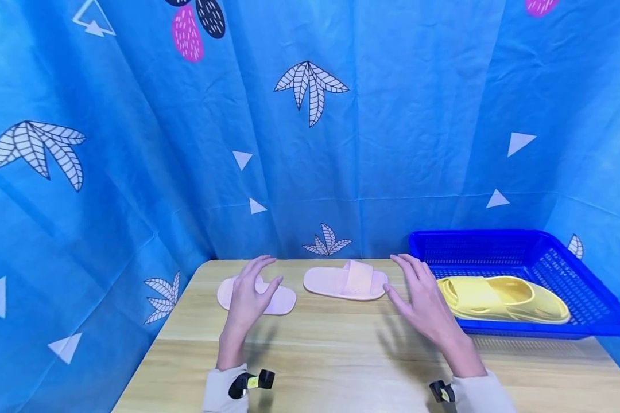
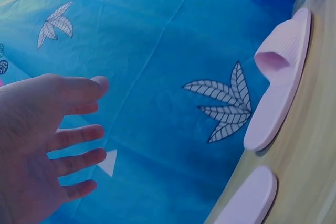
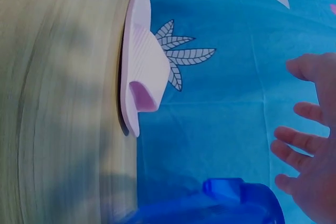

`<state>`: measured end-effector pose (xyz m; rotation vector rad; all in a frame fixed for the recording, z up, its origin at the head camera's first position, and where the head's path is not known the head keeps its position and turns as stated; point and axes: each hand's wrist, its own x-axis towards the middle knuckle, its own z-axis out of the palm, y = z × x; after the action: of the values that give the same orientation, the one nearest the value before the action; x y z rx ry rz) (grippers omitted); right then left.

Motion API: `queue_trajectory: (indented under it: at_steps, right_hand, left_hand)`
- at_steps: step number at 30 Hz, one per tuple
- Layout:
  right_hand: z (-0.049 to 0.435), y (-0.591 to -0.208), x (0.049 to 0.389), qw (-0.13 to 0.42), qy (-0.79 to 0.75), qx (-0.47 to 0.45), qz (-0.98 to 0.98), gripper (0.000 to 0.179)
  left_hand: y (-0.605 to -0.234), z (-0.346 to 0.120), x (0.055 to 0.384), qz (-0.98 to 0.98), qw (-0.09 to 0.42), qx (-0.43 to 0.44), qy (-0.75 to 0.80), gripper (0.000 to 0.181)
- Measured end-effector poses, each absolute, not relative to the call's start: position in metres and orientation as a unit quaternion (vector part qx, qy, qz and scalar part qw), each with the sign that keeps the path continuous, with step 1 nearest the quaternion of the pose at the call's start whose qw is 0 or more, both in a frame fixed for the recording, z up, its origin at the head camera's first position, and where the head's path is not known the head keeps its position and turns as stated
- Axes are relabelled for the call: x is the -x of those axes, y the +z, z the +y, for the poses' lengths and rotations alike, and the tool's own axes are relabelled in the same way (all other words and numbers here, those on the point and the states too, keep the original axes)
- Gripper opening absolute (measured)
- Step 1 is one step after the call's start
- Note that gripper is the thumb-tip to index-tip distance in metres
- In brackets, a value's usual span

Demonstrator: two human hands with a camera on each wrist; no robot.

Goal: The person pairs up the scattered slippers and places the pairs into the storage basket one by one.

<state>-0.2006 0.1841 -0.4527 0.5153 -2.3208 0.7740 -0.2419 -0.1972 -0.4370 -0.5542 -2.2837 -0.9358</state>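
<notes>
Two pink slippers lie on the wooden table. In the head view the left slipper (image 1: 281, 301) is partly hidden behind my left hand (image 1: 249, 292), which hovers over it with fingers loosely bent and nothing held. The other slipper (image 1: 322, 281) lies toward the table's back edge, its strap to the right. My right hand (image 1: 426, 301) hovers between that slipper and the blue basket, its fingers spread and holding nothing. Both wrist views show air between the left hand (image 2: 47, 145), the right hand (image 3: 315, 145) and the slippers.
At the right of the wooden table (image 1: 341, 355) stands a blue plastic basket (image 1: 539, 328) with yellow slippers (image 1: 522, 301) in it. Behind the table hangs a blue patterned curtain (image 1: 408, 143), which also runs along the left side.
</notes>
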Motion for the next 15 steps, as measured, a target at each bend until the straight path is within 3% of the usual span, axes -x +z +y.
queue_trajectory:
  at_steps: [15]
  right_hand:
    - [0.178, -0.463, 0.204, 0.306, 0.28, -0.212, -0.885, 0.068]
  left_hand:
    - [-0.444, -0.234, 0.251, -0.881, 0.246, 0.243, -0.323, 0.046]
